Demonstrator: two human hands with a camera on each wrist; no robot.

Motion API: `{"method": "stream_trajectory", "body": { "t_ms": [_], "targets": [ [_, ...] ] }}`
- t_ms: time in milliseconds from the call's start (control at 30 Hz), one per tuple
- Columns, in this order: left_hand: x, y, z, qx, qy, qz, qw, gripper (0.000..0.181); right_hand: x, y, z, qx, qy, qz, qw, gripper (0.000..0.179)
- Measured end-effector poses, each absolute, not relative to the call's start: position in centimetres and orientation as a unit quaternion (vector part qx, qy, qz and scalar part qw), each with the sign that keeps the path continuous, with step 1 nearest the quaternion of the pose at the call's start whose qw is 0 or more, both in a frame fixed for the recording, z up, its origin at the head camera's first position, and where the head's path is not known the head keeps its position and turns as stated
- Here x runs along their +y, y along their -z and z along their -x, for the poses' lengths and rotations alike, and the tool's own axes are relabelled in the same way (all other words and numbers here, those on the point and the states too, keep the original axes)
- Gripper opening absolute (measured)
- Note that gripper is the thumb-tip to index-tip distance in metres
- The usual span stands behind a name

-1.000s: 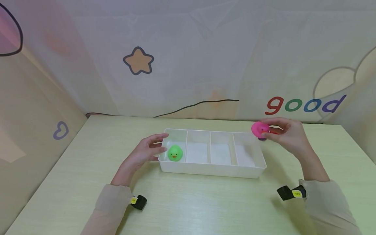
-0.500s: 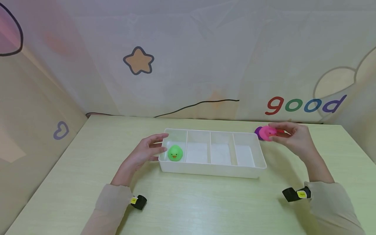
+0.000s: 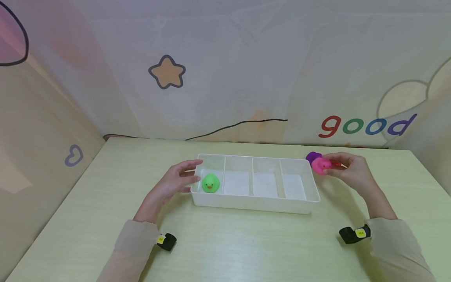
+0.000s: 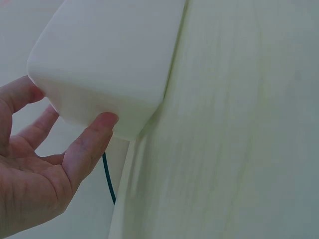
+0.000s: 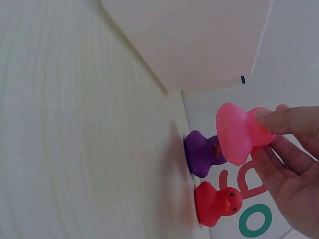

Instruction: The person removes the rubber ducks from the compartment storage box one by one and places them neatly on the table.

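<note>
One pink duck (image 3: 319,166) at 2 o'clock of white tray (image 3: 253,204) | right hand (image 3: 353,172): fingers pinching duck | left hand (image 3: 173,180): I see spread fingers touching tray's 9 o'clock end

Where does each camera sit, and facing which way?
Head: worn there, facing forward and down at the tray; left hand, right hand, sleeves show.
Left wrist: worn there, facing the tray's end; left hand shows.
Right wrist: worn there, facing the pink duck; right hand shows.
Head and right wrist both show the purple duck.
</note>
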State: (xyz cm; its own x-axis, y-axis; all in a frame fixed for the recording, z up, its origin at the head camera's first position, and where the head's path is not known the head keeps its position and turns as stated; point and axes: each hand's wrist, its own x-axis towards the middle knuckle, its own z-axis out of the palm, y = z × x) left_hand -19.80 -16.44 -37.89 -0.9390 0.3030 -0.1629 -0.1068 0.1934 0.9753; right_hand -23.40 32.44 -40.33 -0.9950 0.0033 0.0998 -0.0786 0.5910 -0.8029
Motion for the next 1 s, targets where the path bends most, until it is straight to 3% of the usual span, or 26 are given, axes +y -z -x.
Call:
{"method": "stream_trajectory", "body": {
  "t_ms": [333, 1000],
  "targets": [
    [-16.4, 37.9, 19.9, 0.757, -0.629, -0.063, 0.163, 0.052, 29.4, 36.1, 20.4, -0.909, -0.417, -0.024, 0.005, 0.043],
    [-16.5, 38.0, 19.9, 0.756, -0.63, -0.066, 0.162, 0.052, 29.6, 36.8, 20.9, -0.912, -0.404, -0.025, -0.059, 0.044]
  ]
}}
